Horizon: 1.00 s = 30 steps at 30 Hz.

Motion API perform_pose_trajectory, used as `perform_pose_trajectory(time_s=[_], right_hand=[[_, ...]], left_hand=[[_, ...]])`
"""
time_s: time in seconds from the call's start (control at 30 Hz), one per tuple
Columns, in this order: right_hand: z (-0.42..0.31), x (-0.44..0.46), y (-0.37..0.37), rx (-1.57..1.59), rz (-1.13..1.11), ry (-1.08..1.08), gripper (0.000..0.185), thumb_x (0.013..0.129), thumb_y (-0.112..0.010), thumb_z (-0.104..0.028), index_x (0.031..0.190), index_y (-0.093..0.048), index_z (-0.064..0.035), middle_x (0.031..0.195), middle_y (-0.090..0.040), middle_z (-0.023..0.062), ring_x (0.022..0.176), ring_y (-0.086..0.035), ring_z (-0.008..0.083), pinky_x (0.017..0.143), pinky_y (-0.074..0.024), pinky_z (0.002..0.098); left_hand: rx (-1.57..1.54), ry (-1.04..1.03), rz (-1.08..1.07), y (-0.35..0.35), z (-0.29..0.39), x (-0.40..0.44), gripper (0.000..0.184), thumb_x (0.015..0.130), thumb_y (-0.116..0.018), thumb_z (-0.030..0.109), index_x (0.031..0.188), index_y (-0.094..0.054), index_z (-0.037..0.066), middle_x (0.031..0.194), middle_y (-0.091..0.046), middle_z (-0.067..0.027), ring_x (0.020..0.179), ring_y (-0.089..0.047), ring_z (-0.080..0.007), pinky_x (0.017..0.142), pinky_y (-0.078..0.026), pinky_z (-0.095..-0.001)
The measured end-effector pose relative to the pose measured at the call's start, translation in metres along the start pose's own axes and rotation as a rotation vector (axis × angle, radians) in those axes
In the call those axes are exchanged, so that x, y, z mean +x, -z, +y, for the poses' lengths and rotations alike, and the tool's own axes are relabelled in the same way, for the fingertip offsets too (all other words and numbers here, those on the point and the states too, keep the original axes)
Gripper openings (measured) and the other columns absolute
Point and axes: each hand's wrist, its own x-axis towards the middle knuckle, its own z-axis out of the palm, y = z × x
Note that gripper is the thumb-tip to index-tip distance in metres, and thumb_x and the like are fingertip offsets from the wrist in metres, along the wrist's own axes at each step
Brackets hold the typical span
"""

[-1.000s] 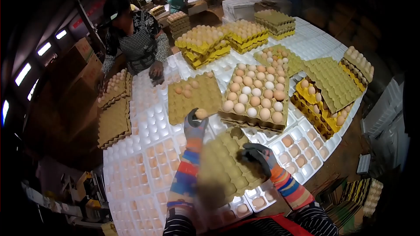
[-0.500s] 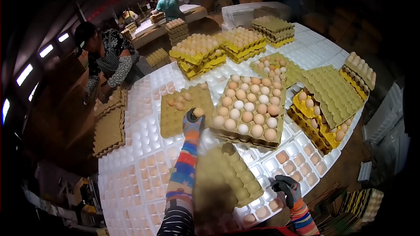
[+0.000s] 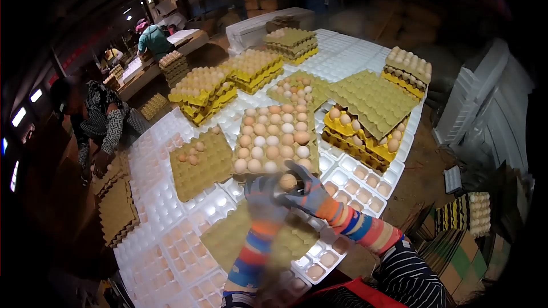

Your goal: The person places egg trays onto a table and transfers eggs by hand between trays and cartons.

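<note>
A brown egg (image 3: 287, 182) is between my two gloved hands, in front of the full tray. My left hand (image 3: 264, 198), blurred by motion, has its fingers closed at the egg's left side. From the right, my right hand (image 3: 307, 193) curls its fingers and thumb around the same egg. Just beyond is a pulp tray filled with brown and white eggs (image 3: 273, 140). To its left lies a pulp tray (image 3: 194, 183) holding a few brown eggs. Partly hidden under my forearms is another pulp tray (image 3: 225, 234).
White foam trays (image 3: 154, 217) cover the table, several holding eggs. Yellow tray stacks with eggs (image 3: 202, 94) stand at the back. On the right, a tilted pulp tray (image 3: 374, 100) rests on yellow trays of eggs (image 3: 365, 137). A co-worker (image 3: 105, 117) bends at the left.
My left hand has come right and nearer from the sparse tray with the egg. My right hand has risen from the front foam tray to meet it. The view has turned right.
</note>
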Motion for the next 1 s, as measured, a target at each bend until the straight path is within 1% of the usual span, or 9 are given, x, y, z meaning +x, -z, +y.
perform_pose_trajectory(time_s=[0.17,0.27,0.37,0.6,0.67,0.77,0.8,0.83,1.0], right_hand=[[0.012,0.074,0.041,-0.188,-0.149,-0.089,0.044,0.074,-0.074,-0.012,0.113,-0.057,-0.0027,0.099,-0.064,0.0067,0.087,-0.058,0.0109,0.076,-0.0505,0.0266],[0.005,0.164,0.093,-0.269,-0.164,-0.187,0.039,0.075,-0.074,-0.03,0.103,-0.063,-0.0058,0.08,-0.064,0.0024,0.066,-0.058,0.008,0.058,-0.0484,0.0239],[0.01,0.274,0.162,-0.901,-0.08,-0.011,0.049,0.067,-0.07,-0.044,0.098,-0.066,-0.0068,0.089,-0.067,0.0127,0.081,-0.064,0.0273,0.074,-0.0503,0.0345],[0.055,0.403,0.243,-1.538,-0.137,-0.44,0.056,0.063,-0.074,-0.034,0.108,-0.061,-0.0037,0.104,-0.064,0.0176,0.092,-0.062,0.0304,0.08,-0.0495,0.0375],[0.066,0.417,0.248,-1.54,-0.148,-0.448,0.055,0.064,-0.073,-0.033,0.109,-0.061,-0.0035,0.104,-0.064,0.0175,0.092,-0.062,0.0303,0.08,-0.0495,0.0375],[0.076,0.425,0.246,-1.462,-0.148,-0.401,0.054,0.067,-0.072,-0.033,0.111,-0.06,-0.0034,0.105,-0.064,0.0173,0.093,-0.062,0.03,0.08,-0.0494,0.0374],[0.075,0.428,0.24,-1.412,-0.147,-0.364,0.054,0.067,-0.072,-0.033,0.111,-0.06,-0.0033,0.105,-0.064,0.0173,0.093,-0.062,0.03,0.08,-0.0494,0.0374],[0.073,0.429,0.232,-1.339,-0.15,-0.318,0.054,0.068,-0.071,-0.033,0.111,-0.06,-0.0032,0.105,-0.064,0.0172,0.093,-0.062,0.0299,0.081,-0.0494,0.0374],[0.044,0.377,0.133,-0.976,-0.381,0.132,0.047,0.078,-0.062,-0.033,0.116,-0.058,-0.0056,0.112,-0.062,0.0156,0.099,-0.06,0.0296,0.086,-0.0471,0.0364]], left_hand=[[0.065,0.173,-0.009,-0.022,0.009,0.024,0.071,0.059,-0.079,0.03,0.122,-0.052,0.008,0.111,-0.054,-0.0126,0.104,-0.049,-0.0329,0.09,-0.038,-0.0437],[0.03,0.2,0.018,-0.028,-0.001,0.017,0.082,0.063,-0.078,0.026,0.132,-0.041,0.003,0.126,-0.048,-0.0173,0.115,-0.044,-0.0353,0.098,-0.035,-0.0437],[0.179,0.231,0.108,-0.024,-0.026,-0.014,0.069,0.067,-0.073,0.019,0.127,-0.044,0.001,0.124,-0.047,-0.0174,0.112,-0.043,-0.0376,0.096,-0.036,-0.0465],[0.516,0.744,-0.097,0.028,-0.019,-0.131,0.064,0.071,-0.069,0.027,0.126,-0.047,0.003,0.124,-0.047,-0.0206,0.115,-0.042,-0.0389,0.098,-0.032,-0.0497],[0.591,0.775,-0.156,0.033,-0.006,-0.144,0.068,0.071,-0.073,0.038,0.125,-0.05,0.004,0.125,-0.049,-0.0214,0.111,-0.047,-0.0376,0.093,-0.039,-0.0476],[0.865,0.724,-0.291,0.029,0.024,-0.133,0.053,0.079,-0.07,0.026,0.12,-0.051,-0.002,0.12,-0.053,-0.0206,0.111,-0.049,-0.0327,0.093,-0.041,-0.0446],[0.748,1.016,-0.247,0.018,0.023,-0.146,0.059,0.071,-0.067,0.023,0.125,-0.051,0.006,0.131,-0.041,-0.021,0.121,-0.036,-0.0382,0.105,-0.024,-0.0495],[0.679,1.0,-0.247,0.02,0.016,-0.156,0.056,0.073,-0.065,0.029,0.124,-0.053,0.009,0.132,-0.04,-0.0219,0.123,-0.034,-0.0386,0.106,-0.019,-0.0521],[0.732,0.959,-0.223,0.017,0.014,-0.148,0.05,0.075,-0.065,0.035,0.118,-0.056,0.01,0.124,-0.045,-0.0211,0.119,-0.039,-0.0369,0.104,-0.022,-0.053]])
